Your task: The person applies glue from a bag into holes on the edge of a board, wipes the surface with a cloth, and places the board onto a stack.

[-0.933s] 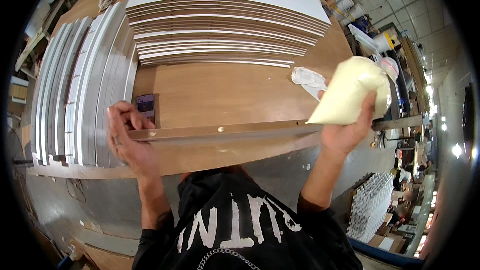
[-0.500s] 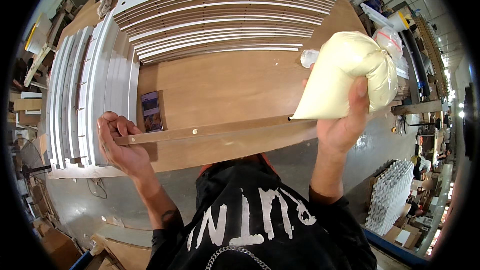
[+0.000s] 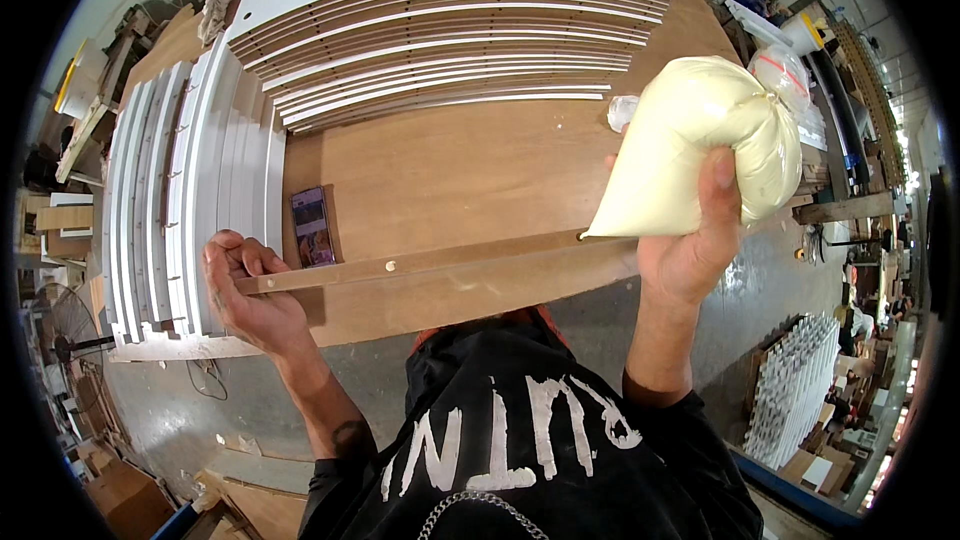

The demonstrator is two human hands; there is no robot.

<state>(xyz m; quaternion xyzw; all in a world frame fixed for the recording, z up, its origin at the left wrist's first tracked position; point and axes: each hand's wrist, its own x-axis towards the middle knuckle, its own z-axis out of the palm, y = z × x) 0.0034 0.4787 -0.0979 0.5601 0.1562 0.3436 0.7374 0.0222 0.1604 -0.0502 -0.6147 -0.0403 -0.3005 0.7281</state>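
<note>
My left hand (image 3: 258,302) is closed on the left end of a narrow brown board strip (image 3: 460,255), which lies across in front of me above the table. Two pale dabs sit in or on its edge, one close to my fingers and one farther along. My right hand (image 3: 690,250) grips a bulging, knotted clear plastic bag of pale yellow paste (image 3: 680,145), thumb across its front. The bag's pointed lower corner is at a dark hole in the strip's edge. Bag and hand hide the strip's right end.
Below is a brown worktable (image 3: 450,165) with a phone (image 3: 314,228) near my left hand. White-edged panels (image 3: 440,65) are stacked at the back, more white boards (image 3: 190,200) at left. A translucent cup (image 3: 621,113) stands behind the bag. A fan (image 3: 65,330) is far left.
The whole view has shifted slightly. Both hands keep their hold, and the bag's corner stays at the same hole in the strip.
</note>
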